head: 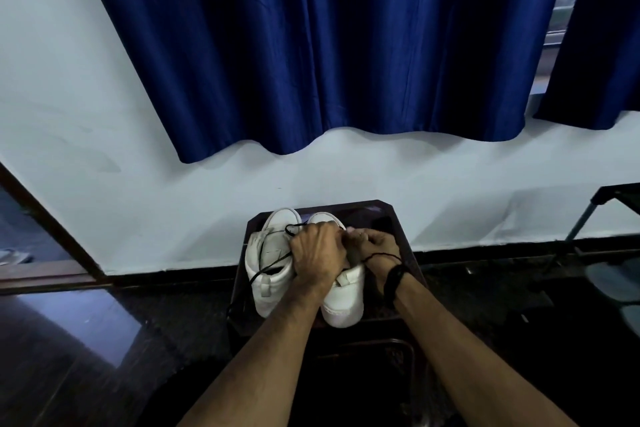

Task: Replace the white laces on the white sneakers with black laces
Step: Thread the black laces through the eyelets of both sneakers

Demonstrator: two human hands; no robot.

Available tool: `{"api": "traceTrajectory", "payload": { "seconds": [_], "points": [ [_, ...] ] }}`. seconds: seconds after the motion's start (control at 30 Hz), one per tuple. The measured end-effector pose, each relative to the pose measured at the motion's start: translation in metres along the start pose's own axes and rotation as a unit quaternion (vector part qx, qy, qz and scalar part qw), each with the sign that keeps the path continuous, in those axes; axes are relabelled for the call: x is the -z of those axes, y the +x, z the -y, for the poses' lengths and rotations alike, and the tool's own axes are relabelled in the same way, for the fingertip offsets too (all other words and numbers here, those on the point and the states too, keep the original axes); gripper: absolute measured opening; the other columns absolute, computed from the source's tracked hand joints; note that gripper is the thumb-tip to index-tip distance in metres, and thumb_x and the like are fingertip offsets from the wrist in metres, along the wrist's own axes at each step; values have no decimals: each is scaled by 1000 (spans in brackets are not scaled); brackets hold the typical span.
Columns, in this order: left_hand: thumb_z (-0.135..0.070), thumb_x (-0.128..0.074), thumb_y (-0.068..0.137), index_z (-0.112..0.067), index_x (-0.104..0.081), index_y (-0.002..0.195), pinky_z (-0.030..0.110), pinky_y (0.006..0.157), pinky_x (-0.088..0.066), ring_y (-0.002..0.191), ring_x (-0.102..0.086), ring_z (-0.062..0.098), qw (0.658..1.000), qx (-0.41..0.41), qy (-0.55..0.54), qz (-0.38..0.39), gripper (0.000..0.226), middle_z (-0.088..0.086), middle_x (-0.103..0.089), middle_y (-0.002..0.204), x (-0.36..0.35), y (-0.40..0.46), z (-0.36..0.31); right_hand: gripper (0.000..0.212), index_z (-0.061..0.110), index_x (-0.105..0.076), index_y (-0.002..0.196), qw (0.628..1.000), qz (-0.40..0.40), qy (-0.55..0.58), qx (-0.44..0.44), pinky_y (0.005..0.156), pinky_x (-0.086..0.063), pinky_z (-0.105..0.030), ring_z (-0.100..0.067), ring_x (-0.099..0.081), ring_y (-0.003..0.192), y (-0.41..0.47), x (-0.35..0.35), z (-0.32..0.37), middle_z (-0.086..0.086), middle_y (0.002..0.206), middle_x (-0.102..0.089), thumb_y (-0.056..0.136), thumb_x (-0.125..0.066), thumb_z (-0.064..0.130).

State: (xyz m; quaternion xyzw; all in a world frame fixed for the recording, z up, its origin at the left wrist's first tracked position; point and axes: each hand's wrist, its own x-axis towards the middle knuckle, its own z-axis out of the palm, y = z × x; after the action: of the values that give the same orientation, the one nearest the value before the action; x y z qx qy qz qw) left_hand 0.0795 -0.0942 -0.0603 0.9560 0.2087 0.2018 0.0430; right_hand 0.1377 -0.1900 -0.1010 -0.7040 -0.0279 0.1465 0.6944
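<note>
Two white sneakers stand side by side, toes toward the wall, on a small dark table [398, 236]. The left sneaker [268, 267] has a black lace [273, 262] lying loosely over its tongue and trailing off the table's left side. My left hand [317, 253] and my right hand [375, 246] are both on top of the right sneaker [346, 302], fingers curled together over its lacing area. What they pinch there is hidden by the fingers. A black band sits on my right wrist.
A pale wall with a dark skirting runs just behind the table, and a blue curtain [329, 45] hangs above. A dark metal-framed stand [588, 215] is at the right. A door frame [48, 229] stands at the left over a glossy dark floor.
</note>
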Motion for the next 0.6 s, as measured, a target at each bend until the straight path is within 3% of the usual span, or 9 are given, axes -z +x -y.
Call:
{"api": "traceTrajectory", "payload": {
  "seconds": [0.1,0.13,0.17,0.23,0.27,0.4,0.5,0.53,0.6],
  "points": [
    [-39,-52,93,-26,-71,98,32,71,-44,93,-67,23,1000,-7,-7,-16,24,4,-72,94,-1,-2,2,69,9,-75,100,982,85,124,-116,91,-54,-47,-31,-69,96,9,11,-2,-17,101,-73,74,-63,71],
    [-40,-52,94,-27,-72,97,32,71,-44,91,-67,23,1000,-9,-8,-20,23,3,-72,93,-1,-3,1,63,5,-73,104,977,98,144,-124,94,-52,-50,-37,-67,102,12,15,-2,-21,105,-71,77,-66,62],
    [-40,-53,93,-27,-72,97,32,71,-45,90,-67,23,1000,-10,-8,-22,23,3,-72,92,-1,-3,2,46,0,-72,105,980,101,137,-105,94,-52,-52,-43,-65,103,13,18,0,-24,104,-70,84,-68,40],
    [-39,-54,93,-27,-72,95,32,70,-45,87,-67,23,999,-16,-8,-28,22,3,-72,89,-2,-4,3,17,-7,-69,100,988,105,96,-54,84,-57,-41,-40,-66,93,16,21,3,-22,91,-71,90,-57,-1],
    [-39,-54,92,-27,-72,94,32,70,-45,86,-67,23,999,-20,-6,-32,22,3,-72,88,-1,-4,3,17,-5,-69,96,991,108,75,-37,79,-58,-35,-34,-66,88,20,21,2,-17,86,-72,90,-53,-8],
    [-41,-54,92,-27,-72,95,33,73,-44,86,-67,22,999,-30,6,-42,23,2,-72,86,1,-3,2,18,16,-71,83,990,125,-67,24,93,-52,-37,-23,-64,93,29,16,2,-10,93,-71,92,-59,5],
    [-41,-60,87,-26,-73,89,36,79,-42,84,-66,21,999,-36,6,-36,20,1,-71,80,2,-4,1,9,20,-69,86,990,52,-129,21,95,-50,-35,-20,-64,97,36,15,-3,-2,97,-71,90,-61,22],
    [-39,-62,85,-25,-73,86,38,80,-40,83,-65,21,999,-36,8,-37,18,0,-71,78,2,-4,1,13,20,-68,87,993,11,-113,17,92,-50,-36,-23,-63,95,34,16,1,-3,95,-71,91,-59,28],
    [-32,-64,79,-24,-72,82,39,82,-36,83,-64,21,999,-36,15,-33,12,-1,-71,77,2,-5,0,25,17,-64,76,999,-33,27,9,74,-52,-34,-24,-62,77,27,18,12,0,73,-68,94,-53,29]
  ]
}}
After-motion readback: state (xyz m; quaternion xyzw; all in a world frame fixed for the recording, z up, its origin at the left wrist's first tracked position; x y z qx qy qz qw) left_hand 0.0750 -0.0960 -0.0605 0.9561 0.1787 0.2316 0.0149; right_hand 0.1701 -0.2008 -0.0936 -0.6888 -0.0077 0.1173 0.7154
